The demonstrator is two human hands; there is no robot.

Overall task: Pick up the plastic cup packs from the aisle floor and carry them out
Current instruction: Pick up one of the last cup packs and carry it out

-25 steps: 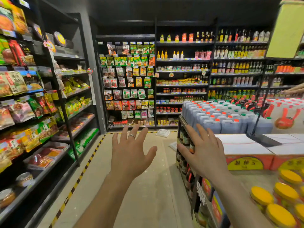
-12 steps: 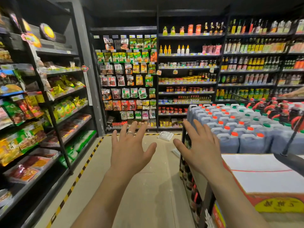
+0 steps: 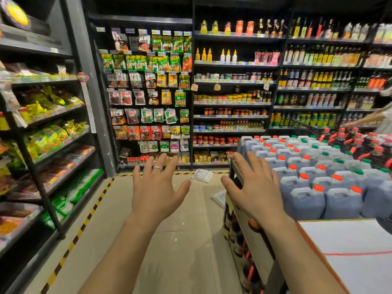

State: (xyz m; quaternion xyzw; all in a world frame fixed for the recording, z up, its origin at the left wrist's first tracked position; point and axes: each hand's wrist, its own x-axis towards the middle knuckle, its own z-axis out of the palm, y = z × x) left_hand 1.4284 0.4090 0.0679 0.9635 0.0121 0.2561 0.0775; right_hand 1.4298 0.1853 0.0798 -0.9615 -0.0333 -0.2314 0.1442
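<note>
"Two grips in the middle of the frame. What have they got hold of?"

"Nothing, either of them. My left grip [image 3: 157, 194] is spread wide, fingers straight and fanned, with the back of the hand toward me and a ring [image 3: 157, 169] on one finger. My right grip [image 3: 256, 192] is splayed the same way, held in the air in front of the corner of the display stand [image 3: 254, 251]."

"And the cup packs?"

"One cup pack [image 3: 202, 175] lies on the pale floor [image 3: 180, 240] at the far end of the aisle. In the frame it sits just above the gap between my grips, near the yellow-and-black tape line [image 3: 184, 173] at the foot of the back shelves [image 3: 233, 102]. It is well apart from both grips, and neither touches it. A second pack [image 3: 219, 197] shows lower down, just left of my right thumb, half hidden by the stand's corner. It is too blurred for me to tell what is in it."

"What else is around?"

"At the right of the frame stand rows of jugs [image 3: 305, 202] of dark liquid with red and green caps. At lower right is a white box top [image 3: 350, 247] with a red line across it. Snack shelves [image 3: 53, 145] fill the left side. Another person's arm [image 3: 364, 119] shows at the far right edge."
</note>
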